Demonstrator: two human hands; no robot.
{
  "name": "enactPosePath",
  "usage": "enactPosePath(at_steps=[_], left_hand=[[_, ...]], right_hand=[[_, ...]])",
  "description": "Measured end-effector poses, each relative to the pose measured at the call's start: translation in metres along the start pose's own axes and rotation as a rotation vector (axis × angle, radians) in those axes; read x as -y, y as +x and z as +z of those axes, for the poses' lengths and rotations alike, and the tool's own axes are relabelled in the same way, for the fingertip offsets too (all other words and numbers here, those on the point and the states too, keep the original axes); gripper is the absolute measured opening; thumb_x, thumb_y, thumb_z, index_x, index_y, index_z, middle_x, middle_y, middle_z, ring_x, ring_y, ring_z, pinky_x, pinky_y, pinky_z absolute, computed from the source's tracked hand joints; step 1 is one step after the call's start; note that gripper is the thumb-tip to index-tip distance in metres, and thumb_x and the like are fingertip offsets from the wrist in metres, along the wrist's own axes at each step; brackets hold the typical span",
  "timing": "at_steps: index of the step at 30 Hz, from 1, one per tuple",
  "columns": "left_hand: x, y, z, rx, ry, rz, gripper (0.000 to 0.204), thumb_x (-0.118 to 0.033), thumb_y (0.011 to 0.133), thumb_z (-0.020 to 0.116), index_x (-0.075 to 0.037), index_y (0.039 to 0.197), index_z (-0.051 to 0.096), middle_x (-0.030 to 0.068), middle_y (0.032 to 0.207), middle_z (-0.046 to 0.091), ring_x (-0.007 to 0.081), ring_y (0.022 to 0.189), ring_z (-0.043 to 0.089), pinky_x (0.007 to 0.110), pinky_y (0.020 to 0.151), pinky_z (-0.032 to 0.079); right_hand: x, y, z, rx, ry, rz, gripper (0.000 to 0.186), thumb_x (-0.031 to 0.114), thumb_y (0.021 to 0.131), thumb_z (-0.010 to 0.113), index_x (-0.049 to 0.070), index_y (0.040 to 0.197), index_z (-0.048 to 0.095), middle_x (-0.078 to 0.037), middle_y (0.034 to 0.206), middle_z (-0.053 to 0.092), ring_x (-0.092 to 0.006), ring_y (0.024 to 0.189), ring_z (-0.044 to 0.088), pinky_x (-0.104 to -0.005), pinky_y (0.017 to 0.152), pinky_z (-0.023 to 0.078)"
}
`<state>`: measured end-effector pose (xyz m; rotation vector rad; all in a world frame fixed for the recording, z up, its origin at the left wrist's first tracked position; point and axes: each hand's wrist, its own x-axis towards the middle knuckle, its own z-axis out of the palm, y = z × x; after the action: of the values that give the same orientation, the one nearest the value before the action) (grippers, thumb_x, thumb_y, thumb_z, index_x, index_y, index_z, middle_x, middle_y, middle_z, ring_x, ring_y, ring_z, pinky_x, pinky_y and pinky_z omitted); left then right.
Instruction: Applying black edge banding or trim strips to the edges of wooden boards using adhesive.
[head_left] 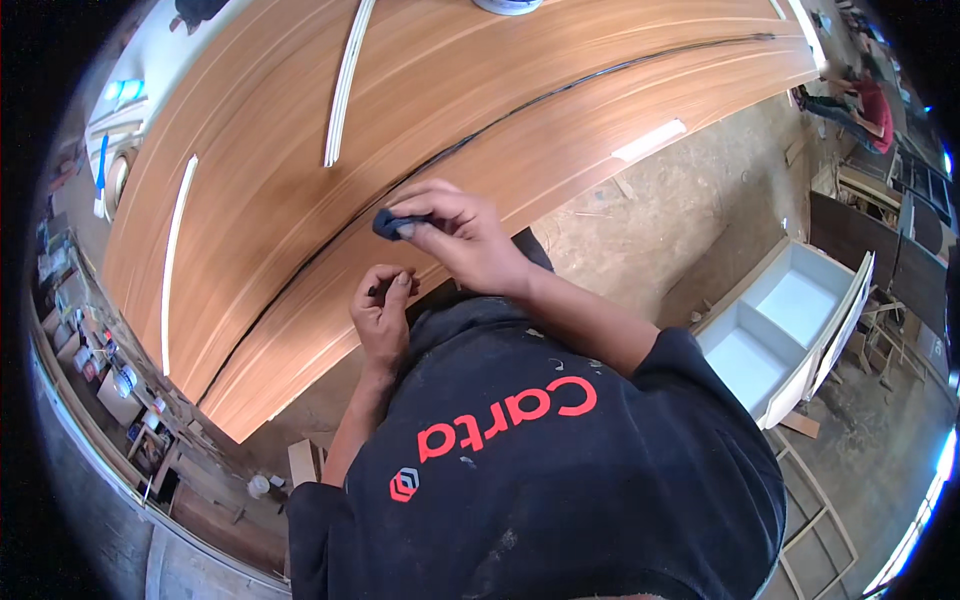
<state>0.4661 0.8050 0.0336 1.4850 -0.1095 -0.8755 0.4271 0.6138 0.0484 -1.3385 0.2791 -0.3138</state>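
My right hand point(462, 238) is closed in a pinch on a small bunched dark cloth point(386, 224), held over the near edge of a wood-grain panel point(250, 210). Lower and to the left, my left hand point(382, 318) has its fingers curled together around a small dark bit; its kind is too small to make out. Along the panel's length runs a thin black line point(480, 125), passing just beyond my hands. Whether it is a cord, a strip or a filled seam I cannot tell.
White strips point(345, 90) lie on the panel, with another strip point(178, 260) at its left. A round container point(508, 5) stands at the far edge. A white two-compartment drawer box point(770, 325) is on the right. Cluttered shelving point(125, 380) lines the left; a person point(872, 115) is at far right.
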Motion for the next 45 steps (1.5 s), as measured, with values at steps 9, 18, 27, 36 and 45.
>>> enactPosePath(at_steps=[9, 18, 27, 36, 45], left_hand=[[-0.027, 0.012, 0.052, 0.001, -0.198, 0.033, 0.02, -0.007, 0.105, 0.059, 0.002, 0.122, 0.062, 0.0081, 0.112, 0.067, 0.0132, 0.093, 0.062, 0.026, 0.087, 0.052], [-0.031, 0.034, 0.09, 0.127, -0.222, 0.004, 0.012, -0.003, 0.102, 0.062, 0.002, 0.113, 0.061, 0.0091, 0.105, 0.065, 0.0125, 0.09, 0.062, 0.026, 0.086, 0.055], [-0.04, 0.053, 0.119, 0.155, -0.313, -0.002, 0.012, 0.0, 0.098, 0.066, 0.002, 0.108, 0.06, 0.0084, 0.097, 0.064, 0.0108, 0.084, 0.061, 0.024, 0.079, 0.057], [-0.053, 0.051, 0.132, 0.145, -0.237, 0.002, 0.018, -0.002, 0.098, 0.068, 0.005, 0.114, 0.062, 0.0106, 0.103, 0.067, 0.0127, 0.089, 0.064, 0.025, 0.082, 0.058], [-0.026, 0.052, 0.113, 0.015, -0.125, 0.003, 0.019, -0.004, 0.098, 0.069, 0.003, 0.115, 0.065, 0.0079, 0.101, 0.067, 0.0109, 0.089, 0.063, 0.024, 0.084, 0.054]], right_hand=[[0.026, -0.035, -0.033, -0.113, 0.528, 0.592, 0.016, -0.001, 0.098, 0.067, -0.003, 0.113, 0.071, -0.01, 0.1, 0.074, -0.0136, 0.079, 0.067, -0.0231, 0.07, 0.054], [0.032, -0.05, -0.083, -0.209, 0.107, 0.383, 0.009, 0.002, 0.098, 0.068, -0.001, 0.106, 0.069, -0.008, 0.093, 0.073, -0.0116, 0.078, 0.066, -0.0218, 0.07, 0.053], [0.05, -0.043, -0.114, -0.334, 0.66, 0.469, 0.021, 0.002, 0.099, 0.064, -0.001, 0.12, 0.063, -0.011, 0.109, 0.069, -0.0158, 0.092, 0.068, -0.0302, 0.078, 0.059], [0.06, -0.043, -0.123, -0.183, 0.576, 0.54, 0.024, 0.003, 0.097, 0.068, -0.002, 0.119, 0.061, -0.014, 0.107, 0.069, -0.0195, 0.09, 0.07, -0.0328, 0.077, 0.062], [0.047, -0.012, -0.161, -0.432, -0.34, 0.324, 0.014, 0.0, 0.092, 0.068, 0.004, 0.106, 0.067, -0.012, 0.101, 0.074, -0.019, 0.075, 0.071, -0.0304, 0.068, 0.059]])
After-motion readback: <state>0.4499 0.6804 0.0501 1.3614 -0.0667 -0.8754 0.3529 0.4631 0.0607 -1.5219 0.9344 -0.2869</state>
